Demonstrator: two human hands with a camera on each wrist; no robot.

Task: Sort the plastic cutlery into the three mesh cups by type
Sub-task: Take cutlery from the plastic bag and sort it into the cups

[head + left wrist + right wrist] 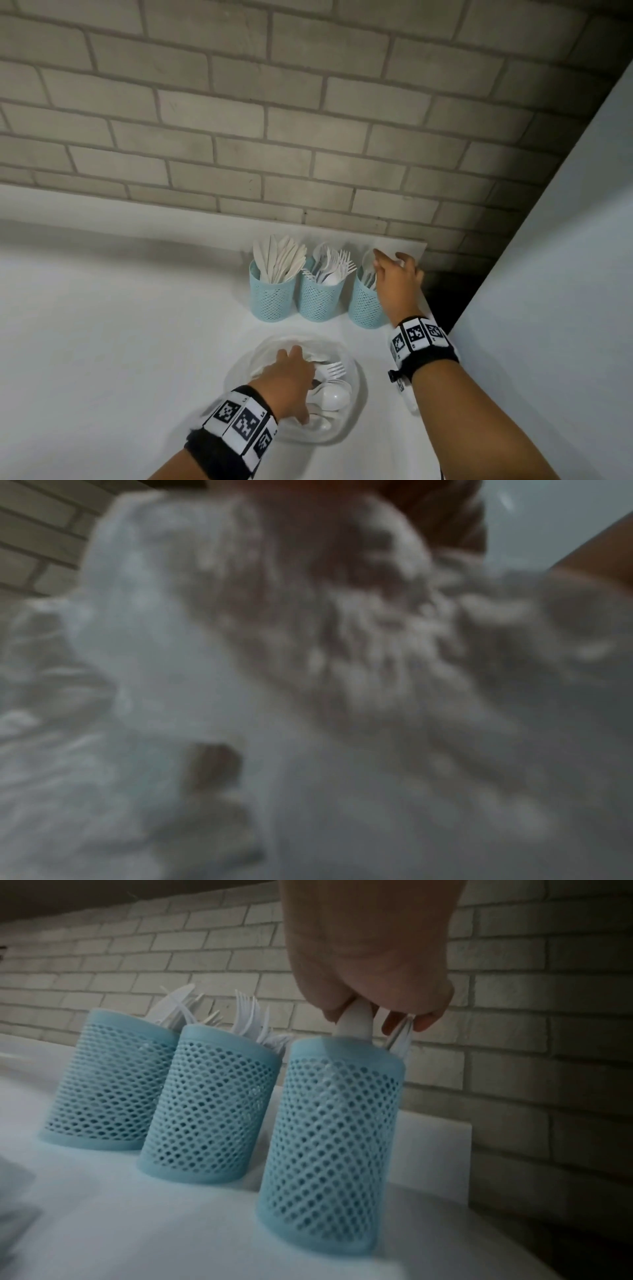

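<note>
My right hand grips white plastic spoons standing in the rightmost pale-blue mesh cup. In front of that cup, my left hand reaches into the clear plastic bowl of cutlery; I cannot tell its grip.

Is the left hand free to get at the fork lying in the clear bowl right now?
Probably yes: the left hand is already inside the clear bowl, and the fork lies uncovered beside its fingers.
</note>
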